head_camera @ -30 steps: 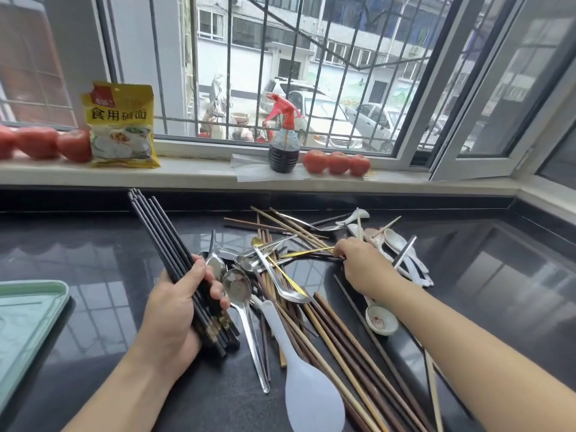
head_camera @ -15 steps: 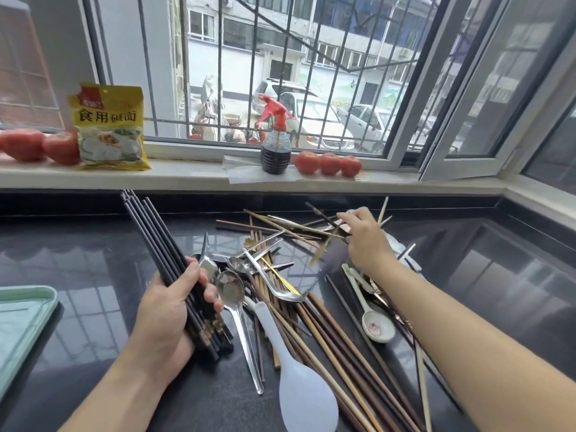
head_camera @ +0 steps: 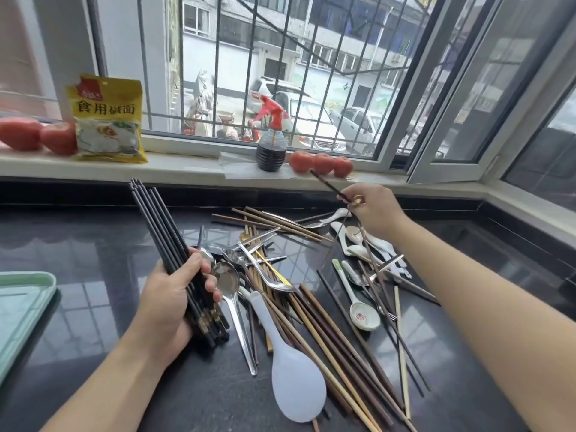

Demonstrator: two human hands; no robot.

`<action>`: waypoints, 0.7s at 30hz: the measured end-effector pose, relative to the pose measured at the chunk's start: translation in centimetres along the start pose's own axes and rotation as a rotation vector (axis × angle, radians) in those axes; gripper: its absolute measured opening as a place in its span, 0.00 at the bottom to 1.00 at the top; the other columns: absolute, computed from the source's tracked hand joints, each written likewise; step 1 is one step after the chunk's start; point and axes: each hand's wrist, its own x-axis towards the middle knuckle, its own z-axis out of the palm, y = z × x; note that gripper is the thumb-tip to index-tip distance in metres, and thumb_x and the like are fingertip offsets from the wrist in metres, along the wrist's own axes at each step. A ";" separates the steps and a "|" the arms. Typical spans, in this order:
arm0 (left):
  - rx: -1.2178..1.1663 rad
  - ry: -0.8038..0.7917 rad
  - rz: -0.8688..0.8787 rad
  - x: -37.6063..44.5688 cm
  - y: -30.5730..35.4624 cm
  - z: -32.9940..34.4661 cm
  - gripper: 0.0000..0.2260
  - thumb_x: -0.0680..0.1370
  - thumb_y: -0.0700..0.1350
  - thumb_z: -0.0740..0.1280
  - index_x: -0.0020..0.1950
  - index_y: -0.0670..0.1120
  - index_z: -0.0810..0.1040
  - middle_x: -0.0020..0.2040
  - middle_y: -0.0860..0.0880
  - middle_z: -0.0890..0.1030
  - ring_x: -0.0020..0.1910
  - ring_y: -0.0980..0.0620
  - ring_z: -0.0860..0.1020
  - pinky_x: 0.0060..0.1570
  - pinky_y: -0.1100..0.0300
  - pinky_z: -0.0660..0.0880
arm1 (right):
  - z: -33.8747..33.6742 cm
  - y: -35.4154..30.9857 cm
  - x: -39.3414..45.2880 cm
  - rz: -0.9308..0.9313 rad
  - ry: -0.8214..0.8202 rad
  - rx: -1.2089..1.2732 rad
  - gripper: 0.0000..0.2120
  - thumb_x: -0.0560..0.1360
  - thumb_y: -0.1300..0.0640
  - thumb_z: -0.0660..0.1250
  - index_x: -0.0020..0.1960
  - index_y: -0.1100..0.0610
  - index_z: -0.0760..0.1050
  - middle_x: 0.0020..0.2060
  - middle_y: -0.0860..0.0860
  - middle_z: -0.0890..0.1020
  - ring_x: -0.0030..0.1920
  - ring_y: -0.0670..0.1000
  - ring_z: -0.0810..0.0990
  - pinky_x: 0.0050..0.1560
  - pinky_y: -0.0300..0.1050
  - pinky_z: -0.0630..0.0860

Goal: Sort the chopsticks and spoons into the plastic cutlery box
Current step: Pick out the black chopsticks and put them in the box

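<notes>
The right hand (head_camera: 371,207) has risen from the pile (head_camera: 299,294) of cutlery since a second ago and now pinches one dark chopstick (head_camera: 327,185) by its gold-banded end, lifted clear above the pile's far side, tip pointing toward the sill (head_camera: 187,166). The left hand (head_camera: 168,304) grips a bundle (head_camera: 168,241) of black chopsticks at the pile's left edge, fingers wrapped tight around it, butts near the counter (head_camera: 93,244).

The sorting looks early: one colour of chopstick is gathered, while brown and pale chopsticks, steel spoons (head_camera: 229,282), ceramic spoons (head_camera: 361,313) and a white rice paddle (head_camera: 293,381) lie tangled in the pile. Nothing is seen boxed; a green tray (head_camera: 18,304), possibly the box, shows only a corner well left of the pile.

Bare counter lies between pile and tray, giving the left hand an open path. Beyond the pile, a spray bottle (head_camera: 270,141) and tomatoes (head_camera: 321,163) stand on the sill, near the raised chopstick's tip.
</notes>
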 end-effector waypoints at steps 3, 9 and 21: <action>0.003 -0.002 0.000 0.0 0.0 -0.1 0.07 0.85 0.40 0.62 0.47 0.48 0.73 0.38 0.49 0.75 0.32 0.51 0.72 0.32 0.55 0.74 | 0.5 -1.5 -0.1 -0.171 -0.122 -0.334 0.23 0.78 0.71 0.62 0.66 0.51 0.79 0.54 0.50 0.80 0.54 0.55 0.79 0.56 0.48 0.76; 0.001 0.002 -0.011 0.1 0.0 -0.1 0.06 0.85 0.40 0.62 0.49 0.47 0.72 0.38 0.49 0.75 0.32 0.51 0.72 0.32 0.55 0.75 | -2.1 -3.9 1.2 -0.309 -0.023 -0.515 0.40 0.75 0.75 0.58 0.80 0.50 0.54 0.47 0.52 0.75 0.43 0.57 0.77 0.44 0.53 0.77; -0.109 -0.072 -0.178 -0.9 0.8 0.5 0.02 0.84 0.41 0.62 0.51 0.44 0.71 0.39 0.47 0.75 0.30 0.52 0.72 0.26 0.59 0.74 | 0.6 -7.7 -3.3 -0.479 0.316 -0.306 0.06 0.79 0.62 0.68 0.51 0.64 0.82 0.48 0.56 0.75 0.50 0.57 0.74 0.55 0.52 0.76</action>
